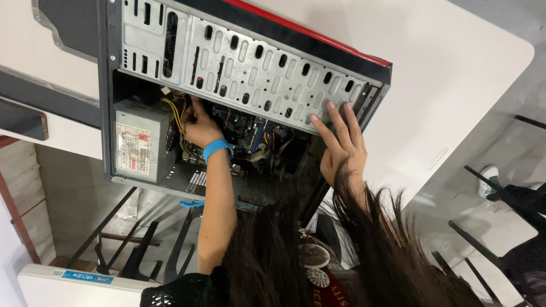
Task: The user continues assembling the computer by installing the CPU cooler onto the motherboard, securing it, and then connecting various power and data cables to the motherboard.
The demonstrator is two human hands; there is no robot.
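Observation:
An open desktop computer case [108, 85] lies on a white table [455, 68], its side panel off. My left hand [199, 126], with a blue wristband [216, 149], reaches inside the case. Its fingers curl among yellow wires [176, 116] beside the grey power supply [139, 145], and the wires hide whether it grips them. My right hand [341, 145] rests with fingers spread flat on the edge of the perforated metal drive cage [250, 62]. A circuit board with cables [250, 133] shows between the hands. Long dark hair [341, 250] hangs in front.
The case has a red-edged front panel [307, 31]. Black metal chair or table frames [142, 244] stand on the floor below. A white box edge with a blue label [79, 278] is at bottom left. Another person's shoe [488, 179] is at the right.

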